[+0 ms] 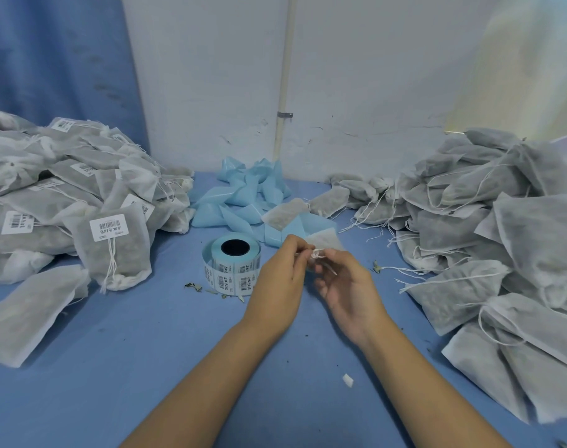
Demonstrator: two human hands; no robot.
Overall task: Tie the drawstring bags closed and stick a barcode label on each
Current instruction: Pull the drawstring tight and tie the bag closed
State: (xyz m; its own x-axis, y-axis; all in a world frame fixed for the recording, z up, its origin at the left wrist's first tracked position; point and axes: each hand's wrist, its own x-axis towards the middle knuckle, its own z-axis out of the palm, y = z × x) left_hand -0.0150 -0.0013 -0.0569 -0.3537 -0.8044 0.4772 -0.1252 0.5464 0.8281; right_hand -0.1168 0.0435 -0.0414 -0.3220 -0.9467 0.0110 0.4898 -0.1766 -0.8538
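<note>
Head view: both hands are up over the middle of the blue counter (140, 357), working one bag (326, 239). The left hand (279, 279) has its fingertips closed in a pinch on the string (317, 252) at the bag's neck. The right hand (350, 289), palm up with fingers curled, grips the neck from below. The bag body sticks out past the fingers, off the counter. No label is visible on it.

The label roll (232, 265) stands on end just left of the left hand, barcodes facing out. A loose bag (285, 213) lies behind the hands, on the heap of blue backing strips (243, 192) by the wall. The labelled pile (49, 195) is far left and the unlabelled pile (501, 227), strings trailing, far right. Leaf bits (193, 286) lie by the roll and a white scrap (347, 380) near the right forearm.
</note>
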